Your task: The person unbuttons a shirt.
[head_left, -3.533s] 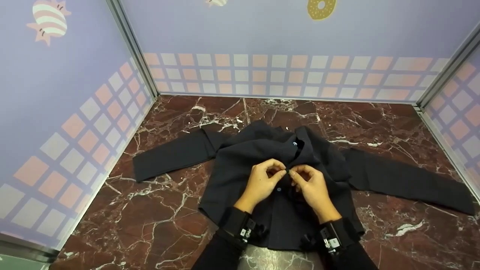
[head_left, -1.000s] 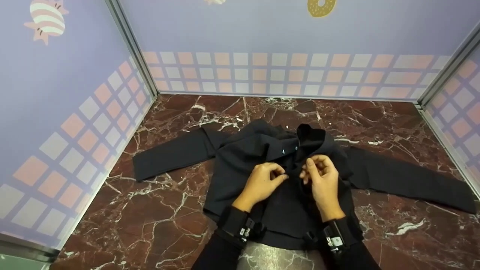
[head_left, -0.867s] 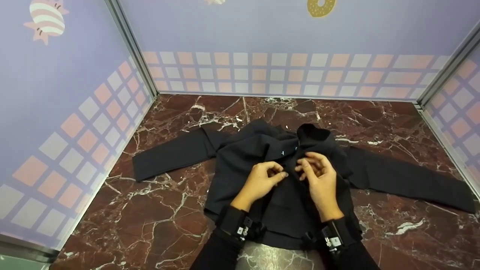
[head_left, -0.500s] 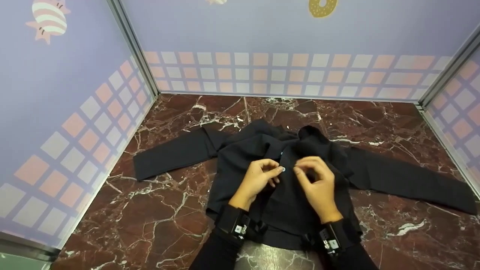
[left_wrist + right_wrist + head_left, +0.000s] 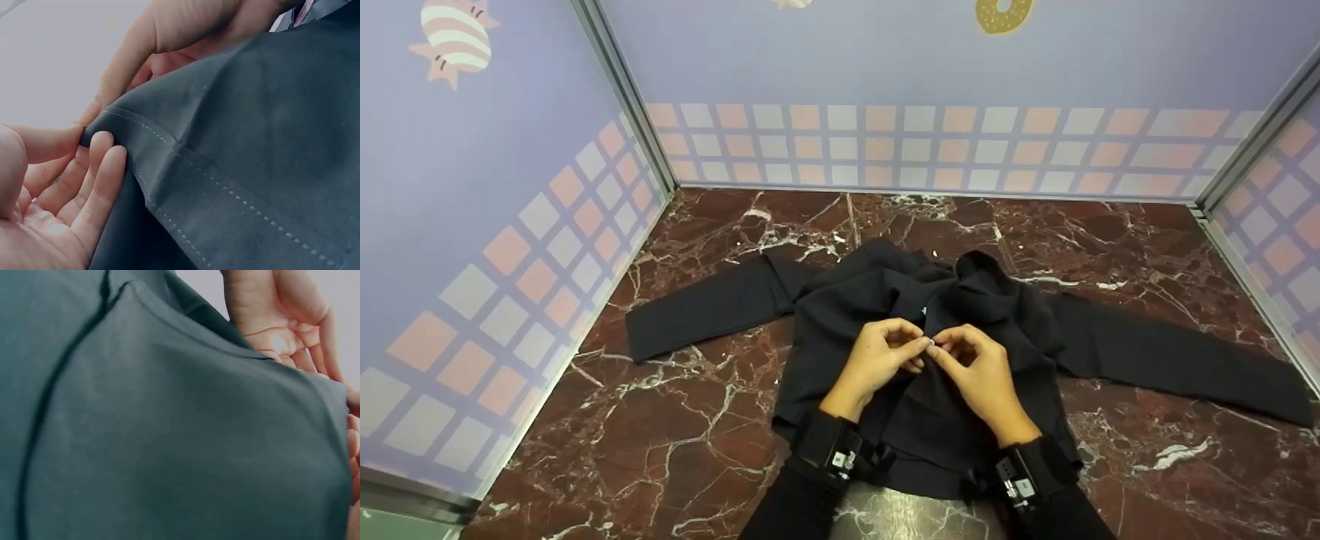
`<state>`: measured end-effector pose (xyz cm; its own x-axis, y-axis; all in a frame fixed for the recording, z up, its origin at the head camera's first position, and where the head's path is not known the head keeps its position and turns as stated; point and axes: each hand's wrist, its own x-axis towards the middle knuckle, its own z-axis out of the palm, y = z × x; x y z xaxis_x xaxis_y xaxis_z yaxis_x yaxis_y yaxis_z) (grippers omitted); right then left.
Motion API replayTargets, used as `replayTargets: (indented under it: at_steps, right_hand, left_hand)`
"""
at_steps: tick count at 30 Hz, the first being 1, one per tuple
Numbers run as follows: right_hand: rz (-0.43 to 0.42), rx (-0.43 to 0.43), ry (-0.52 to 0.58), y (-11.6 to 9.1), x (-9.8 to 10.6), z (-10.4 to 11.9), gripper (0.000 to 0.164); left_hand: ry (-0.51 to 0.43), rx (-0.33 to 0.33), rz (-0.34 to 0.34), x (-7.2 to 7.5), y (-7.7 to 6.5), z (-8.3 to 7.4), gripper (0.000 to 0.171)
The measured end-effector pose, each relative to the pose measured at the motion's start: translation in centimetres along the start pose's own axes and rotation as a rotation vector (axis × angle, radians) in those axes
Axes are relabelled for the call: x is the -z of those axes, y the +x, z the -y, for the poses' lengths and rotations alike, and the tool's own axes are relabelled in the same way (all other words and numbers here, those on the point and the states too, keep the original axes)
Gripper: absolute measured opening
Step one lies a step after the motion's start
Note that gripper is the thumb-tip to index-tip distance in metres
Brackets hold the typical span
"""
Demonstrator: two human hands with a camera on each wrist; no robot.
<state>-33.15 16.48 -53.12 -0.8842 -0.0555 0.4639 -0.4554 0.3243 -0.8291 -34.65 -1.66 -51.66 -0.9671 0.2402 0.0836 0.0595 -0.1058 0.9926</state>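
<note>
A dark long-sleeved shirt (image 5: 840, 315) lies front up, its sleeves spread to both sides. My left hand (image 5: 877, 364) pinches the front placket's edge between thumb and fingers. My right hand (image 5: 979, 375) meets it there from the other side, thumb and forefinger pinching at the same spot. A small pale button (image 5: 931, 343) shows between the fingertips of both hands. Farther up the placket sits another button (image 5: 924, 310). In the left wrist view, the stitched placket (image 5: 169, 146) rises to a peak at the fingertips. Lifted cloth (image 5: 185, 416) hides much of the right wrist view.
The shirt lies on a dark red marble-patterned tabletop (image 5: 675, 450). Patterned panels stand at the back (image 5: 825, 75), left (image 5: 510, 187) and right (image 5: 1290, 180). The right sleeve (image 5: 1185, 367) reaches near the right panel. Black camera bands (image 5: 840, 446) wrap both wrists.
The hands held the placket together, then parted slightly as the right hand drew back. A button came into sight at the left fingertips, and the right hand has moved left to it.
</note>
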Motion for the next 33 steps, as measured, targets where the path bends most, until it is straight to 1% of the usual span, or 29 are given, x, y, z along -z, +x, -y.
replayTargets:
  at_steps: [4,9,14,20,24,28,31,33]
  right_hand:
    - [0.041,-0.099,0.072,0.03,0.23,0.11,0.009]
    - [0.075,-0.158,0.084,0.11,0.35,0.34,0.009]
    - [0.078,-0.174,0.068,0.19,0.40,0.44,0.008]
    - [0.055,-0.196,0.058,0.23,0.43,0.48,0.009]
    - [0.045,-0.218,0.056,0.28,0.39,0.54,0.009]
    - [0.042,-0.241,0.056,0.26,0.29,0.53,0.009]
    - [0.044,-0.241,0.067,0.17,0.24,0.51,0.010]
    - [0.055,-0.234,0.082,0.09,0.24,0.49,0.009]
  left_hand:
    - [0.014,0.000,0.003,-0.19,0.11,0.08,0.011]
    - [0.070,0.006,-0.014,-0.28,0.17,0.10,0.012]
    - [0.121,-0.008,-0.028,-0.28,0.07,0.01,0.010]
    - [0.196,-0.062,0.004,-0.13,-0.11,-0.07,0.008]
    - [0.230,-0.076,0.023,0.02,-0.19,-0.13,0.008]
    - [0.259,-0.066,0.043,0.17,-0.20,-0.17,0.010]
    - [0.266,-0.040,0.054,0.23,-0.22,-0.19,0.011]
    - [0.254,-0.016,0.048,0.21,-0.24,-0.19,0.012]
